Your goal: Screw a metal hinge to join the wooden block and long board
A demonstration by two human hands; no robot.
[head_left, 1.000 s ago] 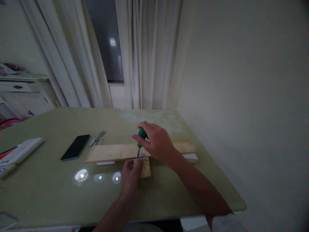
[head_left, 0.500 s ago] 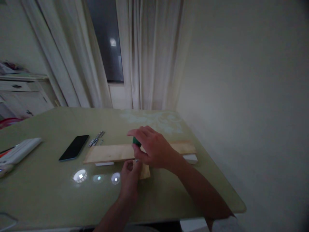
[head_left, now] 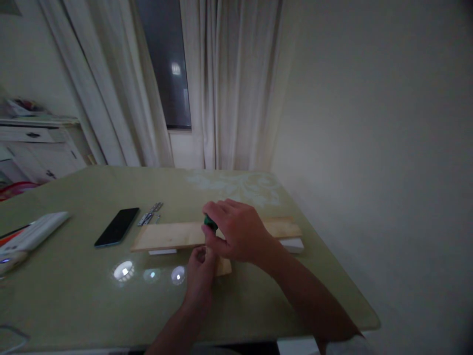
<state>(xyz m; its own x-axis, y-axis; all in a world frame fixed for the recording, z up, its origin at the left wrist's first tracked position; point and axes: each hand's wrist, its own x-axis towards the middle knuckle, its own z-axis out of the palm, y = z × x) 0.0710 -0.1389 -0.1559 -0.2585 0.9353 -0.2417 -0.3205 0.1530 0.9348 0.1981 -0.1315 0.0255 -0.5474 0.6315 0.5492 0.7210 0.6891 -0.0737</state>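
Note:
My right hand (head_left: 236, 231) is closed around the green handle (head_left: 210, 223) of a screwdriver, which points down. Its tip is hidden behind my fingers. Just below, my left hand (head_left: 200, 271) is closed, thumb and fingers pinched together at the near edge of a long pale wooden board (head_left: 170, 235). Whatever lies in that pinch is hidden. A small wooden piece (head_left: 223, 266) sticks out toward me from under my hands. White blocks (head_left: 162, 252) show beneath the board, one toward each end.
Left of the board lie metal hinges (head_left: 151, 214), with a small metal bit beside them, and a black phone (head_left: 117, 227). Farther left rests a long white object (head_left: 37, 234) with an orange strip. The table (head_left: 295, 296) meets a wall (head_left: 369, 148) on the right; curtains (head_left: 244, 88) hang behind.
My right hand's fingers have curled in around the green handle; the index finger was stretched out before. My left hand stays at the board's edge. The view has shifted slightly.

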